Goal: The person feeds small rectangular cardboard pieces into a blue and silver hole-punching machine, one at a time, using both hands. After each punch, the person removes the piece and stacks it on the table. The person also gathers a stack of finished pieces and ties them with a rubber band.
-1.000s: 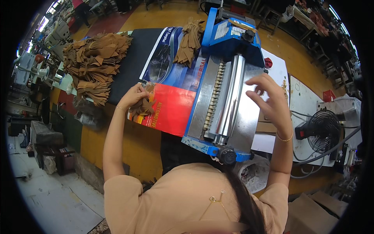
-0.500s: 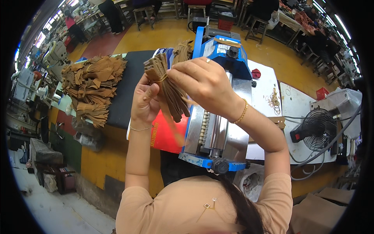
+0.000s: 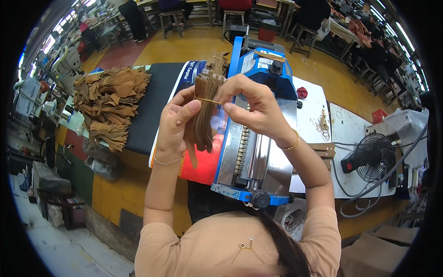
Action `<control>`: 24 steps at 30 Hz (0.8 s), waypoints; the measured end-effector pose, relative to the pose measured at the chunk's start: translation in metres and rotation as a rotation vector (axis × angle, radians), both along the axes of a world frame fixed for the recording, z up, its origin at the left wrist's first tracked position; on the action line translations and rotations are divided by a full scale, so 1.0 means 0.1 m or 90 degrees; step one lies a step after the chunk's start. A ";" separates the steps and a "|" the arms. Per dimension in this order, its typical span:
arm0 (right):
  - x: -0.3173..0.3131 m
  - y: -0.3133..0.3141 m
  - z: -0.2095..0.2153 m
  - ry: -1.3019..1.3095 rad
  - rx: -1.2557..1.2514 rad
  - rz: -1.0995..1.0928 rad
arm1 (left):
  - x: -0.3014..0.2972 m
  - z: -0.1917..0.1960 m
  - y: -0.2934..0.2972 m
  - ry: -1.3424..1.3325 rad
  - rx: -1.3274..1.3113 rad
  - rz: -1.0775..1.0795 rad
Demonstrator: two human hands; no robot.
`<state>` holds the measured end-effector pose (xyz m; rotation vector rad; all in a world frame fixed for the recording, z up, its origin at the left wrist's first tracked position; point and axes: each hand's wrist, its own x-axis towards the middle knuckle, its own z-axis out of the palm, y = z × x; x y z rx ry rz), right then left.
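Note:
My left hand (image 3: 171,125) is closed on a bundle of brown leather strips (image 3: 203,127), its thumb pressed to the near side and the fingertips partly hidden behind. The bundle stands nearly upright, its strips fanning out a little at the lower end. A thin yellowish rubber band (image 3: 208,100) runs around its upper part. My right hand (image 3: 253,107) pinches that band at the bundle's right side and stretches it outward. Just beyond the bundle lies another tied leather bundle (image 3: 218,62), partly covered by my hands.
Right beside the bundle stands a blue machine (image 3: 272,69) with steel rollers (image 3: 257,157). Heaped leather pieces (image 3: 113,101) lie at the left by a black mat (image 3: 154,99). Loose rubber bands (image 3: 324,125) and a black fan (image 3: 371,157) are on the right. People sit farther back.
The bundle has turned from a slant to nearly upright. My right hand has shifted slightly down and right, and now draws the rubber band out from the bundle's side.

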<state>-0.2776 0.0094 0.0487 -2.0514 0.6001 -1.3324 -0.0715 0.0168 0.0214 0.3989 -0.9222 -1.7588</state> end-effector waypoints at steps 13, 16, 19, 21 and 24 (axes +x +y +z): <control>-0.44 -0.25 -0.18 -0.499 0.346 -0.024 | 0.07 -0.12 0.22 -0.200 0.122 -0.145; -0.81 -0.40 -0.21 -0.426 0.323 -0.183 | 0.18 -0.16 0.18 -0.208 0.071 -0.050; -1.29 -0.31 -0.33 -0.257 0.290 -0.331 | 0.31 -0.17 0.11 -0.199 0.046 0.015; -1.77 -0.24 -0.44 -0.023 0.255 -0.544 | 0.41 -0.17 0.07 -0.216 0.000 0.015; -2.48 -0.08 -0.86 0.281 0.350 -0.691 | 0.51 -0.20 0.01 -0.223 0.041 -0.007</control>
